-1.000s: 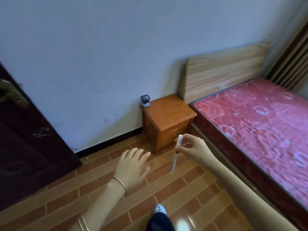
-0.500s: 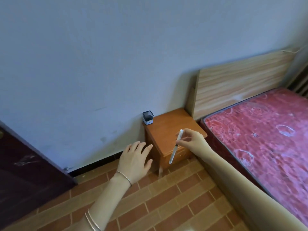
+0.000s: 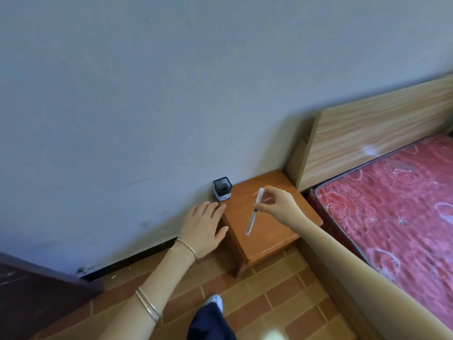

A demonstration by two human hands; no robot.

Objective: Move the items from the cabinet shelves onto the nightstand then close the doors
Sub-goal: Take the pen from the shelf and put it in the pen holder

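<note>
Home bedroom: bed [image 3: 392, 217] w/ red mattress & wood headboard [image 3: 372, 133], nightstand [image 3: 277, 231] by wall, tiled floor [image 3: 282, 303].

Nightstand [image 3: 269, 238] front hidden; bed [image 3: 392, 217] cut off right.

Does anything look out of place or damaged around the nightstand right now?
Nothing spilled or broken. Minor only: the pen holder sits right at the back corner of the nightstand, and the wall shows dark scuffs above the skirting. The right hand pinches a pen over the top.

nightstand [image 3: 267, 231] | wooden | small black-and-white box [image 3: 222, 188] on back-left corner
</note>
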